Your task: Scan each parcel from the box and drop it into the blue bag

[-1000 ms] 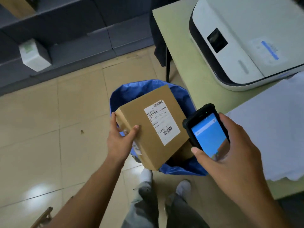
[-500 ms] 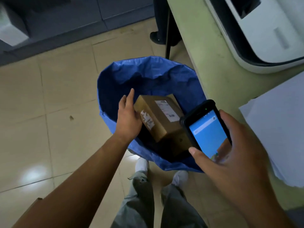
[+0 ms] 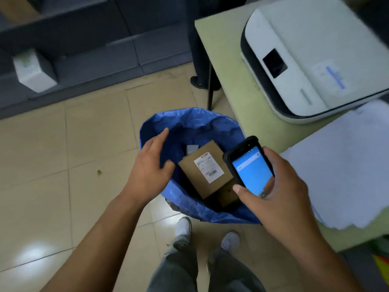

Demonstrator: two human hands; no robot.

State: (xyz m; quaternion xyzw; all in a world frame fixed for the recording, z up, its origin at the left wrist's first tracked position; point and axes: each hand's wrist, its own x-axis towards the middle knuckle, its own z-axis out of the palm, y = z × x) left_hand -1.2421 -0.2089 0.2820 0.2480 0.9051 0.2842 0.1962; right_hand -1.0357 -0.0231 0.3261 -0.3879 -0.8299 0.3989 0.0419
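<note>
Inside blue bag (image 3: 200,211), parcel (image 3: 205,169) now lies flat, let go; your left grip (image 3: 150,167) hangs above, fingers relaxed; right grip (image 3: 280,199) clasps scanner (image 3: 250,167).

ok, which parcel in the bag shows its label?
The top parcel, white label facing up; the darker parcel under it, by the scanner, shows none.

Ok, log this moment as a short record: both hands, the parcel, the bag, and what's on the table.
left hand: open above the left rim of the bag, holding nothing
right hand: fingers grip the scanner, screen lit blue, over the bag's right side
parcel: lying inside the bag, label up, no hand on it
bag: blue, mouth open, on the floor beside the table
table: printer and a stack of papers
</note>
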